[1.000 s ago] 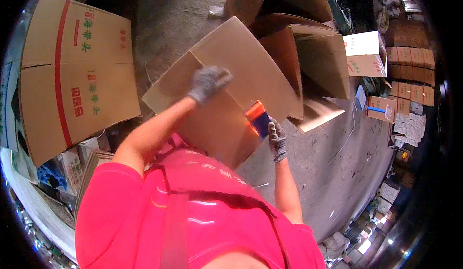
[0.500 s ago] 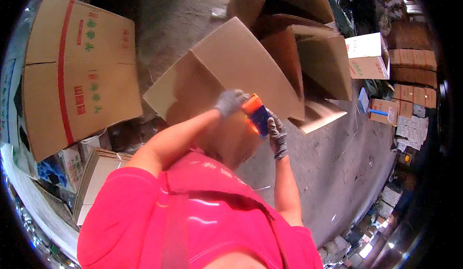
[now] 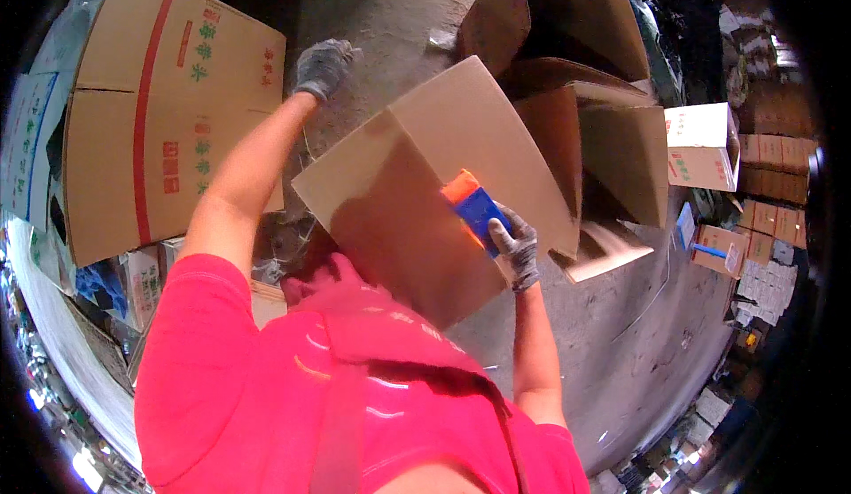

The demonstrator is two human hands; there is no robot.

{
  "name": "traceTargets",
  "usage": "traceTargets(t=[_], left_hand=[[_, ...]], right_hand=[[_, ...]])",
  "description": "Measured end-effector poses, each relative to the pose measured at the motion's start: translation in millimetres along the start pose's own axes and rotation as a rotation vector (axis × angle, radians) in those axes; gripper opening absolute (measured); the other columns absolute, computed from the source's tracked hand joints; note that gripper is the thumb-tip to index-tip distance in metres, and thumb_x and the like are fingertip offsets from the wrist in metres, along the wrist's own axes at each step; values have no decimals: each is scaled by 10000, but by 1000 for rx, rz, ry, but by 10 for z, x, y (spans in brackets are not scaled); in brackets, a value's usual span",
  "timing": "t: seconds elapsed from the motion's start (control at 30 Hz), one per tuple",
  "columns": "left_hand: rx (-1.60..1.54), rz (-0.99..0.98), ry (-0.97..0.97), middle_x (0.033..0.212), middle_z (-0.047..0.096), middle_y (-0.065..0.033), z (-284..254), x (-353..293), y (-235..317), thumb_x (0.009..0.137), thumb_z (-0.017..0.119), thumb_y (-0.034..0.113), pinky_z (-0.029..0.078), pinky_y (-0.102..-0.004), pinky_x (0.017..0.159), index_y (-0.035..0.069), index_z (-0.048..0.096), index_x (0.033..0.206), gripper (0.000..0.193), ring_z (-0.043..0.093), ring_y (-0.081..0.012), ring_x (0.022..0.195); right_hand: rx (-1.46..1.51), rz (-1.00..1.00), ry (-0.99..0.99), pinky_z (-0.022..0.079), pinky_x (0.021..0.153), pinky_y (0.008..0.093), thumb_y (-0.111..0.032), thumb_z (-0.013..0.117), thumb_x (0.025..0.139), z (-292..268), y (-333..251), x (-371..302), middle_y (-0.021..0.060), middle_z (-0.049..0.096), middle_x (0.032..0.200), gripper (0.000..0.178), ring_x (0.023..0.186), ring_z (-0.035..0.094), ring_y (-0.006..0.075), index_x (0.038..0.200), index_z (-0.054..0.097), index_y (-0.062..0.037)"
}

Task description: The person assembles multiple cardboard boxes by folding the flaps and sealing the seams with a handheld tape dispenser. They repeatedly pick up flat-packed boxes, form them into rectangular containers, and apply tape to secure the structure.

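Note:
My right hand (image 3: 519,246), in a grey glove, is wrapped round a blue-and-orange block-shaped tool (image 3: 480,212) that looks like a tape dispenser. Its orange end points up and left, over a plain brown carton (image 3: 483,122) standing in front of me. My left hand (image 3: 324,69), gloved too, is raised beyond the carton's left corner with its fingers curled. A small pale bit shows at those fingertips, too small to name. The arm reaches out between this carton and a large printed carton (image 3: 106,148) with a red stripe.
Open brown cartons (image 3: 620,140) with raised flaps stand at the far right of the plain one. A white printed box (image 3: 696,162) lies beyond them, near stacked boxes (image 3: 771,150) along the right side. Grey floor (image 3: 620,343) runs on my right.
My left hand has left the tool's orange end and swung out to the upper left. The right hand still holds the tool over the carton. The whole view has shifted slightly.

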State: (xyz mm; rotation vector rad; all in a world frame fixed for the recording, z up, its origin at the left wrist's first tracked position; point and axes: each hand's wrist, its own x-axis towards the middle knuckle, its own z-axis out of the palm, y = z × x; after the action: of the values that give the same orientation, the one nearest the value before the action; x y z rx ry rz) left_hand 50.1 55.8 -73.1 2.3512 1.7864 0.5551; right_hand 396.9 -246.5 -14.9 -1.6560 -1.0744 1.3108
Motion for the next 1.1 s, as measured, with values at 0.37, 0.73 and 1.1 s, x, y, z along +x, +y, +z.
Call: traceTargets(t=[0.37, 0.73, 1.1], left_hand=[[59, -294, -448, 1081, 646, -96, 808, -86, -95, 873, 479, 461, 483, -434, 834, 199, 680, 1012, 358, 614, -306, 1005], [-59, -364, -903, 1449, 374, -30, 1187, -445, 140, 853, 431, 619, 298, -473, 1064, 309, 332, 1411, 647, 355, -250, 1333], [-384, -237, -657, 1040, 617, -227, 803, -350, 839, 908, 400, 518, 447, -474, 807, 76, 598, 1068, 510, 587, -403, 973]], right_hand=[[6, 110, 40, 457, 595, 219, -210, 698, 829, 196, -92, 115, -2, 621, 817, 413, 700, 541, 65, 1155, 600, 25], [-56, 81, 28, 483, 579, 242, -193, 682, 832, 189, -21, 126, 12, 638, 809, 370, 669, 580, 81, 1148, 618, -12], [114, 135, -5, 465, 855, 275, -280, 663, 859, 241, -147, 73, 56, 623, 1061, 452, 970, 565, 129, 1195, 577, 9]])
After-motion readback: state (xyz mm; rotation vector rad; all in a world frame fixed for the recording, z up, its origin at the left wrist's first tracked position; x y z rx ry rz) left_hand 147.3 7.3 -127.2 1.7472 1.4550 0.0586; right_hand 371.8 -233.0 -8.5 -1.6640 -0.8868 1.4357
